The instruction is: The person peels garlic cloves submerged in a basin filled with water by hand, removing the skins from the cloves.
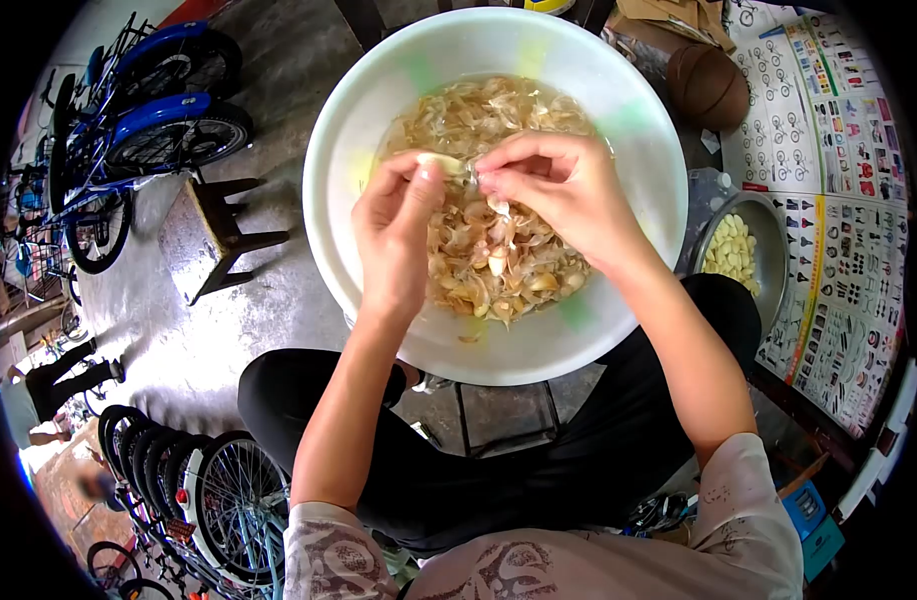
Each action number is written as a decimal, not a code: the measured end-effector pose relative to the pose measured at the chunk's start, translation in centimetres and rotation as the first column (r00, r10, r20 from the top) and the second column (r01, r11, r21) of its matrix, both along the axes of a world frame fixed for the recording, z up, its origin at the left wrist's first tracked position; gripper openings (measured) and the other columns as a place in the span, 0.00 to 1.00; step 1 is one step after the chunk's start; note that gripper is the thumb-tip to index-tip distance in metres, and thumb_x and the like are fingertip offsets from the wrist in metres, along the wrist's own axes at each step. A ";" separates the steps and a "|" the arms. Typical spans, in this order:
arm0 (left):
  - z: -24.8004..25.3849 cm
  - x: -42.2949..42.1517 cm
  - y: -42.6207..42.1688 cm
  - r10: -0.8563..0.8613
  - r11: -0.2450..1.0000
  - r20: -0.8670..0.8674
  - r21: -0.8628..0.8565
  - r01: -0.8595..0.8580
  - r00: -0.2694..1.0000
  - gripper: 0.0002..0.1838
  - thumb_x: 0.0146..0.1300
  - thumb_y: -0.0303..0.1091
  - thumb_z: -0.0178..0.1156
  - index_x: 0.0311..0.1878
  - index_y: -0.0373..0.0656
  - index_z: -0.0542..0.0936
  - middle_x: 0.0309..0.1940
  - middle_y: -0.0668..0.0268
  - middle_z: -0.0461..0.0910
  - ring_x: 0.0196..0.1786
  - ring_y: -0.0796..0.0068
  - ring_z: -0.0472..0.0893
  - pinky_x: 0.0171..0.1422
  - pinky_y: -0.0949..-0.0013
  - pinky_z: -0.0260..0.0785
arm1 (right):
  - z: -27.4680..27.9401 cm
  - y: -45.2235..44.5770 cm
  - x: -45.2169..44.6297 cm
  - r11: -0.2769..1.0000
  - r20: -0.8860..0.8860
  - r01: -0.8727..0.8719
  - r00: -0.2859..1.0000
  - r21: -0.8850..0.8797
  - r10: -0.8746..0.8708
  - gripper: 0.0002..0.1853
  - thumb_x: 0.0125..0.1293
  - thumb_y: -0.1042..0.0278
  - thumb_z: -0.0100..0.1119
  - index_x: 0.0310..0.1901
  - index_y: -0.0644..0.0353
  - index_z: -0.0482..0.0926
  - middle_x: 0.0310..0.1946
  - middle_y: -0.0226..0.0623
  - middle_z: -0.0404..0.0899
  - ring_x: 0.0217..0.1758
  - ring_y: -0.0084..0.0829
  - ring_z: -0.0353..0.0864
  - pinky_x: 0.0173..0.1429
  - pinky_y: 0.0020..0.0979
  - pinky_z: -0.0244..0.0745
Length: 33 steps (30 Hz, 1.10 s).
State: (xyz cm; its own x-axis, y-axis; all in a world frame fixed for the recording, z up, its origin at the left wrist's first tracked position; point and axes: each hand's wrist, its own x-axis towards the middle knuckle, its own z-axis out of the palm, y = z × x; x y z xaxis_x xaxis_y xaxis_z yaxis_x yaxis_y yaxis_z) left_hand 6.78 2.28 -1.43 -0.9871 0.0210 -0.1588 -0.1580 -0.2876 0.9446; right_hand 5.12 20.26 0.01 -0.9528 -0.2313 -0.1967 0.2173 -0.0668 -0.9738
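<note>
Above a wide white basin, my left hand pinches a pale garlic clove between thumb and fingertips. Close by on its right, my right hand has thumb and fingers pressed together at the clove's end, on a thin bit of skin. Below both hands, water in the basin is covered with loose brown garlic skins, with some cloves among them. A metal bowl to the right of the basin holds peeled white garlic cloves.
A small wooden stool stands left of the basin. Blue bicycles are at the upper left, more bicycles at the lower left. A brown ball and a printed sheet lie to the right. Another person is at the far left.
</note>
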 end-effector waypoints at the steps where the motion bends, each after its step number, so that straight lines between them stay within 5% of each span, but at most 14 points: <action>1: 0.0 -0.1 -0.3 0.073 0.996 0.111 0.050 -0.079 0.991 0.07 0.72 0.31 0.60 0.47 0.37 0.80 0.41 0.69 0.77 0.42 0.84 0.73 0.47 0.78 0.69 | -0.2 0.3 -0.2 1.000 -0.035 -0.003 0.999 -0.013 0.003 0.08 0.64 0.78 0.65 0.45 0.68 0.85 0.37 0.36 0.87 0.40 0.22 0.86 0.46 0.22 0.82; 2: -0.1 -0.2 -0.6 0.045 0.984 0.102 0.165 -0.061 0.994 0.08 0.75 0.34 0.55 0.49 0.42 0.78 0.41 0.73 0.76 0.44 0.84 0.72 0.53 0.75 0.65 | -0.3 0.6 -0.5 1.000 -0.070 -0.007 0.998 -0.025 0.006 0.08 0.64 0.78 0.65 0.45 0.68 0.85 0.38 0.36 0.87 0.40 0.22 0.86 0.46 0.22 0.81; 7: 0.2 -0.7 -0.5 0.053 0.993 0.144 0.100 -0.068 0.988 0.09 0.74 0.33 0.56 0.50 0.39 0.78 0.39 0.73 0.76 0.42 0.84 0.72 0.49 0.76 0.65 | -0.6 1.3 -2.3 0.994 0.070 -0.108 0.992 0.000 0.107 0.12 0.63 0.76 0.67 0.48 0.67 0.83 0.43 0.38 0.86 0.47 0.25 0.85 0.53 0.26 0.81; 10: -0.1 -0.6 -0.1 -0.023 0.974 0.162 -0.218 0.058 0.987 0.10 0.71 0.33 0.61 0.49 0.37 0.79 0.38 0.70 0.80 0.41 0.86 0.75 0.47 0.79 0.67 | -1.2 0.1 -2.4 0.959 0.116 -0.272 0.958 0.079 0.262 0.21 0.64 0.77 0.65 0.59 0.65 0.77 0.49 0.38 0.84 0.51 0.27 0.85 0.55 0.27 0.81; 14: -0.1 -0.5 0.0 -0.020 1.000 0.181 0.025 0.016 0.983 0.08 0.72 0.31 0.60 0.49 0.37 0.78 0.41 0.66 0.81 0.42 0.82 0.79 0.48 0.76 0.71 | -2.0 -1.4 -1.5 0.972 -0.002 -0.227 0.974 0.054 0.228 0.21 0.61 0.71 0.70 0.55 0.66 0.78 0.50 0.43 0.82 0.47 0.26 0.85 0.51 0.27 0.81; 18: 0.1 -0.7 -0.7 -0.083 0.994 0.191 0.081 0.068 0.978 0.09 0.71 0.29 0.61 0.50 0.36 0.78 0.43 0.63 0.82 0.44 0.80 0.80 0.51 0.74 0.73 | -1.7 -1.5 -1.4 0.973 0.219 -0.114 0.963 -0.202 0.158 0.17 0.65 0.72 0.66 0.54 0.66 0.77 0.48 0.41 0.83 0.47 0.27 0.85 0.51 0.26 0.81; 22: 0.5 -0.8 -1.2 -0.088 0.994 0.152 -0.052 0.097 0.985 0.10 0.68 0.28 0.64 0.49 0.34 0.80 0.42 0.63 0.83 0.45 0.80 0.81 0.51 0.74 0.73 | -1.9 -1.0 -1.5 0.860 0.401 0.022 0.890 -0.511 0.216 0.14 0.68 0.72 0.63 0.53 0.62 0.77 0.48 0.38 0.82 0.51 0.28 0.84 0.52 0.26 0.82; 30: 0.9 -0.8 -1.3 -0.117 0.980 0.179 -0.138 0.143 0.977 0.09 0.69 0.30 0.64 0.48 0.36 0.80 0.40 0.67 0.83 0.43 0.83 0.78 0.50 0.77 0.71 | -1.7 -0.7 -2.2 0.952 0.341 -0.101 0.918 -0.290 0.201 0.10 0.67 0.72 0.65 0.48 0.61 0.79 0.42 0.33 0.83 0.43 0.21 0.83 0.48 0.22 0.81; 32: 0.6 -1.1 -1.5 -0.021 0.989 0.205 0.145 -0.009 0.979 0.08 0.71 0.32 0.60 0.49 0.40 0.78 0.43 0.70 0.79 0.45 0.85 0.74 0.52 0.76 0.65 | -1.4 -0.4 -2.6 0.964 0.318 -0.153 0.923 -0.218 0.218 0.09 0.67 0.73 0.64 0.47 0.60 0.79 0.42 0.31 0.82 0.41 0.19 0.81 0.48 0.21 0.80; 33: 0.5 -1.3 -1.7 -0.022 0.989 0.205 0.145 -0.008 0.979 0.08 0.71 0.32 0.60 0.49 0.40 0.78 0.43 0.70 0.79 0.45 0.85 0.74 0.52 0.76 0.65 | -1.3 -0.1 -2.8 0.963 0.287 -0.144 0.935 -0.230 0.208 0.09 0.67 0.73 0.64 0.47 0.61 0.79 0.41 0.31 0.82 0.41 0.19 0.81 0.47 0.20 0.79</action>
